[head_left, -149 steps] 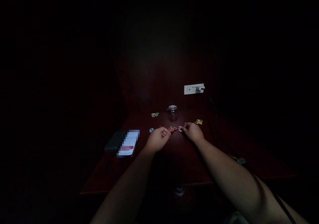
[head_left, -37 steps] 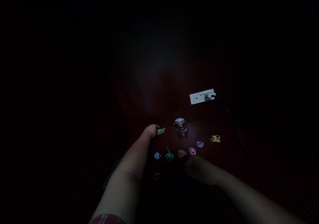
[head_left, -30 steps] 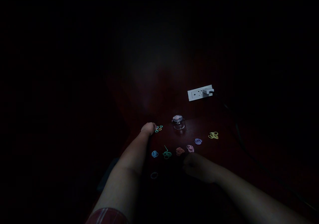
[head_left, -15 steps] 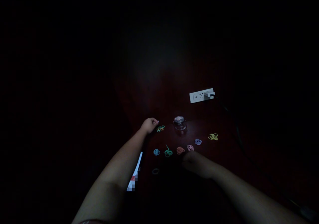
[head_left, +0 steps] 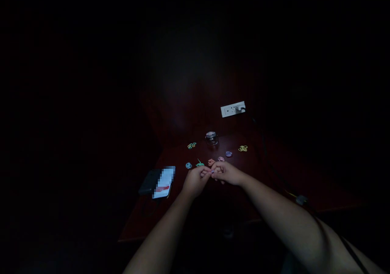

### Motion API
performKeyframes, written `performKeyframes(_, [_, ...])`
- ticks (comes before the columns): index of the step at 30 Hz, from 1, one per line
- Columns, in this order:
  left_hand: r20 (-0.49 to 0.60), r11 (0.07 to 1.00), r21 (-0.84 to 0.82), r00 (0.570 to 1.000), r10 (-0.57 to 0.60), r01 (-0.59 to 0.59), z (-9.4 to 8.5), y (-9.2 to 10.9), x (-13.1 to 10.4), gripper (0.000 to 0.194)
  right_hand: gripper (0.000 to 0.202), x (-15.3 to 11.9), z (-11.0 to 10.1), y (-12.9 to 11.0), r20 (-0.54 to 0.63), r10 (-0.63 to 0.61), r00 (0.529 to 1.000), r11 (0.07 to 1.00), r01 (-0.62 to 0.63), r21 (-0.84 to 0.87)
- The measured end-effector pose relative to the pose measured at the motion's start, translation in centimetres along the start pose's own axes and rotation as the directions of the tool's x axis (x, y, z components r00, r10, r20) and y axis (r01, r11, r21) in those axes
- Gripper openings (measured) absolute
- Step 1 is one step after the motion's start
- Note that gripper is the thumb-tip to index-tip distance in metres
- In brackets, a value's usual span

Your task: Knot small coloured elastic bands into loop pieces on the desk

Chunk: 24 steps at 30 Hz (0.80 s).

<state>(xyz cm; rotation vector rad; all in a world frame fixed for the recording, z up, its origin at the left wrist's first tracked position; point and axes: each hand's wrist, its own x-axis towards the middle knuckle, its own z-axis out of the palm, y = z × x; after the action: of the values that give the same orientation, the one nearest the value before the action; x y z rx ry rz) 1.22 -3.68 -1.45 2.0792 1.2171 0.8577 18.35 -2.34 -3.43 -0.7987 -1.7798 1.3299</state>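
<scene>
My left hand [head_left: 196, 181] and my right hand [head_left: 226, 173] meet over the near part of the dark red table, fingertips pinched together. Between them is a small purplish thing [head_left: 212, 171], too small to make out. Just beyond the hands lie little heaps of bands: blue [head_left: 188, 165], green [head_left: 200, 164], orange [head_left: 211, 162], pink [head_left: 221, 159] and purple [head_left: 228, 154]. A yellow heap [head_left: 243, 148] lies farther right. Several loose green and yellow rings [head_left: 191, 145] are at the back left, beside a lidded glass jar [head_left: 212, 139].
A lit phone [head_left: 164, 182] lies at the left next to a dark object [head_left: 148, 182]. On the back wall is a white socket panel [head_left: 228, 111] with a plug; its dark cable runs down the right side. The table's front edge [head_left: 134, 239] shows. The surroundings are very dark.
My left hand has come back from beside the loose rings, and both hands now meet in the middle. The view has shifted, showing more of the phone and table.
</scene>
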Motion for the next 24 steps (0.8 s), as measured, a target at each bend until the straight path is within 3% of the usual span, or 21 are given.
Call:
performKeyframes(9, [-0.146, 0.992, -0.022, 0.982, 0.116, -0.121, 3.0, 0.5, -1.6, 0.014, 0.027, -2.6, 0.4, 0.4, -0.135, 0.014, 0.991, 0.999, -0.021, -0.047])
performKeyframes(15, [-0.155, 0.992, -0.05, 0.982, 0.106, -0.115, 3.5, -0.4, -1.8, 0.018, 0.021, -3.0, 0.4, 0.4, -0.152, 0.013, 0.988, 0.991, -0.033, -0.128])
performKeyframes(20, [-0.092, 0.991, -0.053, 0.989, 0.119, -0.124, 3.7, -0.7, -2.0, 0.019, 0.023, -2.9, 0.2, 0.6, -0.129, 0.041, 0.991, 0.993, -0.055, -0.107])
performKeyframes(24, [-0.119, 0.993, -0.017, 0.986, 0.116, -0.119, 3.6, -0.6, -2.1, 0.018, 0.024, -3.0, 0.0, 0.5, -0.093, 0.064, 0.994, 0.995, -0.07, -0.07])
